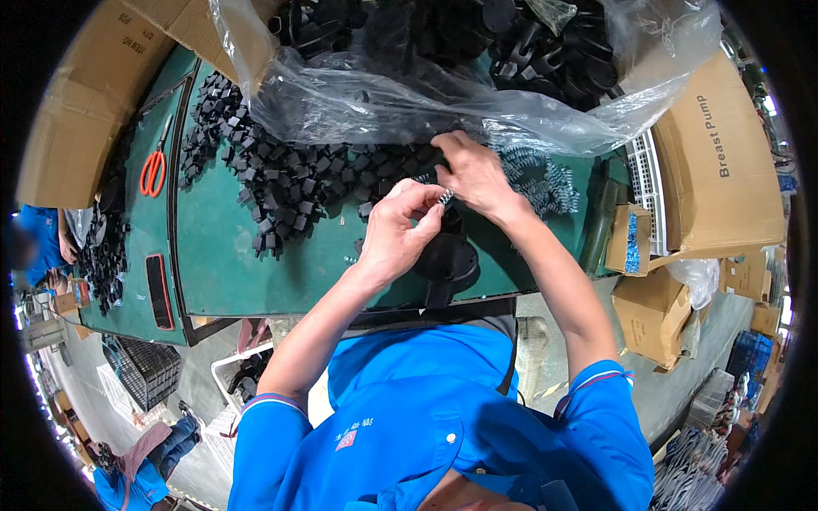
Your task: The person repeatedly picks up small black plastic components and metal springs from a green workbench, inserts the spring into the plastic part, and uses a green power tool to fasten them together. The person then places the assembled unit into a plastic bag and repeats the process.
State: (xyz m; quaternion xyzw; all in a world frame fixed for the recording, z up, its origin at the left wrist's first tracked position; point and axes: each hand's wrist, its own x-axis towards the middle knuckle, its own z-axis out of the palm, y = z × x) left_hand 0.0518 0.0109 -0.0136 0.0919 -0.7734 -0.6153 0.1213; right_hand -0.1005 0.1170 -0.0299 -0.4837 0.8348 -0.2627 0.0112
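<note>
My left hand (397,230) pinches a small metal coil spring (446,197) between thumb and forefinger. Just beyond it, my right hand (477,177) reaches to the edge of a heap of small black plastic blocks (290,183). Its bent fingers close around a black block at that edge, partly hidden by the hand. Below both hands a black plastic part with a rounded body (449,258) rests at the table's near edge. More loose coil springs (545,183) lie piled right of my right hand.
A clear plastic bag of black parts (366,106) spans the table's far side. Orange-handled scissors (153,170) and a dark phone (158,291) lie on the green table (239,285) at left. Cardboard boxes (724,170) flank the right. Another person (43,243) stands at far left.
</note>
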